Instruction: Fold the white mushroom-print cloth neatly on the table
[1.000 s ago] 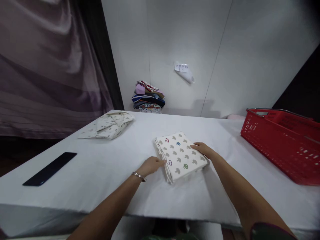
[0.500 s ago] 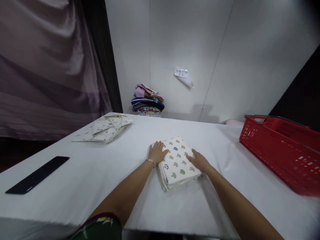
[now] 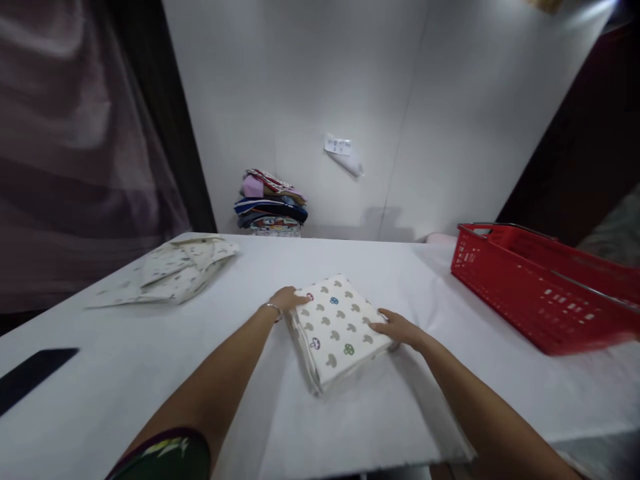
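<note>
A folded cream cloth (image 3: 336, 328) printed with grey, blue, green and purple mushrooms lies on the white-covered table in front of me. My left hand (image 3: 287, 300), with a bracelet at the wrist, grips its upper left edge, thumb on top and the other fingers mostly hidden behind the edge. On the opposite side, my right hand (image 3: 400, 329) holds the right edge, thumb resting on the printed face. The layers show along the cloth's left and front edges.
Another patterned cream cloth (image 3: 175, 270), loosely folded, lies at the table's far left. A dark flat panel (image 3: 35, 375) is at the left edge. The red basket (image 3: 520, 293) stands on the right. Stacked folded clothes (image 3: 270, 207) rise behind the table (image 3: 240, 420), by the wall.
The view has swung to the right. My left hand has slid from the cloth's top to its left edge, and the cloth has turned slightly. My right hand stays at the right edge.
</note>
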`<state>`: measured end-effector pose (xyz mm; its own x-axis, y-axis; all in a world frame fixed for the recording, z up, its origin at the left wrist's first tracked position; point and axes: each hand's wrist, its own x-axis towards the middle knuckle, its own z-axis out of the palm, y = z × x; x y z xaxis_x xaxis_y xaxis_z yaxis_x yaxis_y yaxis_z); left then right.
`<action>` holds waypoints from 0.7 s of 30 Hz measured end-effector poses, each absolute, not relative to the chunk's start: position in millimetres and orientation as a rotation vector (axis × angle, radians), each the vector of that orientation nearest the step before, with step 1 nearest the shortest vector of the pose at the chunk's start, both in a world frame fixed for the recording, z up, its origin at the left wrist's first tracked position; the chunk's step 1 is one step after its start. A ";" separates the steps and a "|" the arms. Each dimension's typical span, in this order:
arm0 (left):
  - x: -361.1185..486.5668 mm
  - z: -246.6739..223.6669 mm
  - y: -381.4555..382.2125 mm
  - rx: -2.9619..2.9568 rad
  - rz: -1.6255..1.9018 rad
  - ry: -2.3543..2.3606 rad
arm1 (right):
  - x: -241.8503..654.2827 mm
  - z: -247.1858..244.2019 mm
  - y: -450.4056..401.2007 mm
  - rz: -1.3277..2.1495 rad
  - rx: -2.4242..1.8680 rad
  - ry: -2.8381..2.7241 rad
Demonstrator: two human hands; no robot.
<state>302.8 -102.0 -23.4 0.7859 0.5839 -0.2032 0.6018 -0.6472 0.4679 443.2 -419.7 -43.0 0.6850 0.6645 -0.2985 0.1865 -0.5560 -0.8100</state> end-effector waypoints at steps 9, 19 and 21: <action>264.4 -26.7 -82.1 2.165 0.063 1.017 | 499.7 -8.4 -368.5 0.603 -2.104 -0.764; 251.2 -25.0 -98.2 2.475 0.170 1.122 | 486.3 -20.4 -307.0 0.258 -2.344 -0.832; 259.1 -23.9 -106.2 2.640 0.342 0.995 | 462.9 -21.0 -305.2 0.140 -2.350 -0.956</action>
<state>259.1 -106.2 -23.9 0.7319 0.6716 0.1154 0.6004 -0.7157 0.3569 462.9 -305.2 -21.0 0.7363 0.6660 0.1198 0.6037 -0.5666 -0.5609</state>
